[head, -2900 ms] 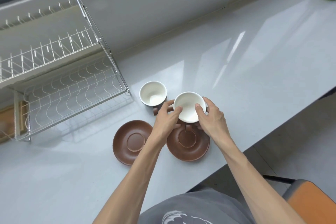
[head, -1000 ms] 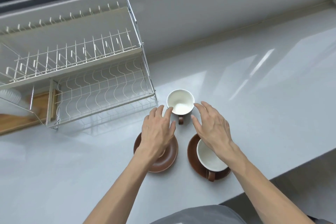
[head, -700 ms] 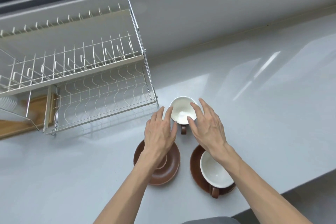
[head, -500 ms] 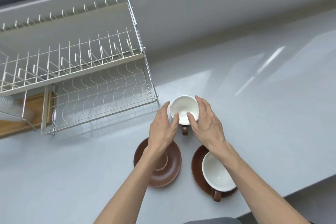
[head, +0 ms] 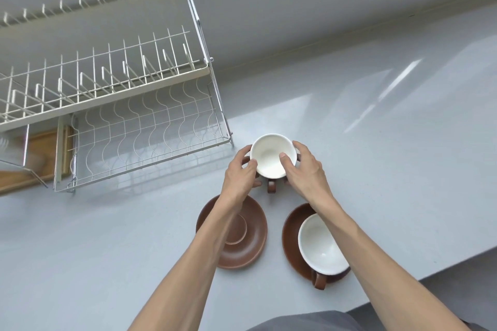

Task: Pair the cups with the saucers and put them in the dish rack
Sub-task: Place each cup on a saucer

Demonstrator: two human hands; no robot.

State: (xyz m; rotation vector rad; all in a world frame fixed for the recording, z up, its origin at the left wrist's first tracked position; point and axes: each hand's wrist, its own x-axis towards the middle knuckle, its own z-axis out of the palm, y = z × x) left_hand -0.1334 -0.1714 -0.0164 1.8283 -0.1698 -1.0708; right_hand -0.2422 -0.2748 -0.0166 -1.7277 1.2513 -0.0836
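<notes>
Seen from above: a pale grey countertop (head: 376, 142) along a grey wall. At the left, a two-tier white wire dish rack (head: 113, 105), both tiers bare of cups and saucers; beneath its left end, a wooden board (head: 40, 156), partly hidden. Near the front edge, two brown saucers side by side, just apart. On the right saucer (head: 291, 239), a cup (head: 320, 246), white inside and brown outside, handle pointing toward the viewer. Left saucer (head: 242, 234) bare, partly covered by a forearm. Beyond the saucers, just off the rack's near right corner, a second cup (head: 269, 154), also white inside, brown handle toward the viewer; unclear whether resting on the counter or raised slightly. Clasped from both sides: left hand (head: 238, 180) curled around its left wall, thumb on the rim; right hand (head: 306, 172) wrapped around its right wall, thumb likewise on the rim. At the bottom edge, a strip of grey clothing (head: 309, 321).
</notes>
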